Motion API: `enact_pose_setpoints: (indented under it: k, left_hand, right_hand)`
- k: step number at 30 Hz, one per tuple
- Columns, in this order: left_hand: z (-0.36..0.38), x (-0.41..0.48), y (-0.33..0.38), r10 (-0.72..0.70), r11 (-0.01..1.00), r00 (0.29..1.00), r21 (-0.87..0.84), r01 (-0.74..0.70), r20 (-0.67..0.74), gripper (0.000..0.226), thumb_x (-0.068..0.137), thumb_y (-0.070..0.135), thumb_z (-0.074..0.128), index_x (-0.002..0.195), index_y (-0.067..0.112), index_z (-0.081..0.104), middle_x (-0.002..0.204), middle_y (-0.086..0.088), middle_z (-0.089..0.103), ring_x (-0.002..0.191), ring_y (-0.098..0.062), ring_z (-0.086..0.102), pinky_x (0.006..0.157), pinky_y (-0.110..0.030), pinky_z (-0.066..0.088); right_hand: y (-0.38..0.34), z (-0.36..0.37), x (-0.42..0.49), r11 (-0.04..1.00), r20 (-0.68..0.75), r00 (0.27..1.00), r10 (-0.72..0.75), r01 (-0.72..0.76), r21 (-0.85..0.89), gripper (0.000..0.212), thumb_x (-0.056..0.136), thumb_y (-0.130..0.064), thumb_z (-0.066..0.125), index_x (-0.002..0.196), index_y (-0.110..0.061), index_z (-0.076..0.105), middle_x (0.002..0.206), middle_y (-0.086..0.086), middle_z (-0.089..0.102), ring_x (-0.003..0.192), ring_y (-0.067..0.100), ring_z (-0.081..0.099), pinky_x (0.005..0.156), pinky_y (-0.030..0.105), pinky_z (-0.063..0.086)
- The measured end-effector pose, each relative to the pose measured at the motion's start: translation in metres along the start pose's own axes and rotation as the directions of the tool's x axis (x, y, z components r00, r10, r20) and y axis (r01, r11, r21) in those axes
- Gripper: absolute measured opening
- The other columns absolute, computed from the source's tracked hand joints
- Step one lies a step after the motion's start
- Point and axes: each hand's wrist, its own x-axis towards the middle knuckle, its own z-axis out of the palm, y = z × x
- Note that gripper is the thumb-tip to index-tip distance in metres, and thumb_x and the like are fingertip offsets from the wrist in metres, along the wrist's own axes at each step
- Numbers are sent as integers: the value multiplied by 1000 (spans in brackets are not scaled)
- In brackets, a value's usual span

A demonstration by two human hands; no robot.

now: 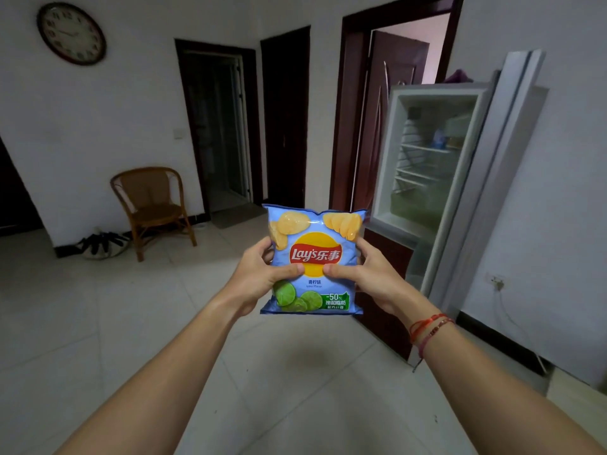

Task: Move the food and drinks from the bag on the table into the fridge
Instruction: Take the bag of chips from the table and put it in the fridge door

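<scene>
bare forearms; R wrist red string bracelets (430, 326)

The fingers of the left hand (259, 274) and right hand (371, 274) lie mostly behind the chip bag (313, 261); the thumbs cover part of its print. Both forearms are cut by the lower edge. The bag and right hand hide the lower left corner of the fridge (389, 152). A bluish container (438, 137) on its upper shelf is too blurred to identify, as are the clock (71, 33) numerals, the purple object (458, 75) atop the fridge and the dark heap (101, 244) beside the chair (152, 201).
</scene>
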Motion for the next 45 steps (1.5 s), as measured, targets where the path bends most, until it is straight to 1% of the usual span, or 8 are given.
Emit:
enact_pose_setpoints:
  k: [9,14,19,24,33,36,42,45]
  left_hand:
    - [-22,133,-22,-1,1000,1000,-2,1,9,52,74,-2,79,120,11,59,109,-7,74,98,-27,72,78,-40,60]
    - [-45,214,-37,1,1000,1000,-10,-1,27,49,76,-2,78,118,14,60,107,-5,74,97,-26,72,73,-36,60]
    - [-77,311,-49,8,1000,998,-7,-7,64,50,76,-1,79,119,15,60,109,-6,74,96,-26,72,74,-38,61]
    - [-98,407,-52,18,1000,994,-10,-17,111,50,76,-1,78,120,15,60,108,-4,74,95,-25,73,71,-36,61]
    - [-102,544,-83,21,999,980,28,-27,199,47,78,3,76,120,14,59,109,-3,74,99,-22,72,76,-35,60]
    - [-100,589,-97,20,997,980,68,-34,199,41,78,5,76,114,18,61,103,4,75,95,-18,73,70,-28,59]
    - [-89,702,-131,20,992,977,116,-45,213,42,80,5,75,118,17,61,107,2,74,97,-18,72,73,-30,60]
    - [-73,767,-144,14,993,974,114,-41,227,46,80,3,75,121,18,60,111,1,73,100,-19,71,79,-33,60]
  right_hand:
    - [16,-32,129,1000,-14,1000,23,-23,-17,63,77,-5,85,131,-22,58,111,5,77,98,27,75,85,45,61]
    - [28,-40,212,1000,-34,999,8,-9,-25,63,76,-3,85,130,-20,60,116,6,75,100,26,75,89,46,60]
    - [36,-46,307,999,-77,997,-4,2,-34,61,75,-1,85,128,-21,62,120,6,72,102,26,74,86,45,61]
    - [35,-57,391,999,-134,991,-10,5,-38,60,76,-2,85,127,-23,62,116,4,74,100,25,75,80,41,62]
    - [51,-103,503,998,-203,979,19,-31,-56,58,75,-1,85,123,-25,61,111,4,76,96,25,76,80,43,62]
    - [63,-124,543,997,-209,977,30,-44,-64,61,75,-2,86,125,-25,61,110,3,77,97,26,75,84,47,62]
    - [90,-177,639,996,-235,971,41,-60,-72,61,73,-6,88,123,-30,62,118,5,72,99,26,74,84,51,61]
    - [96,-213,687,998,-237,971,40,-52,-45,59,74,-3,85,122,-28,62,113,3,74,95,24,76,79,46,63]
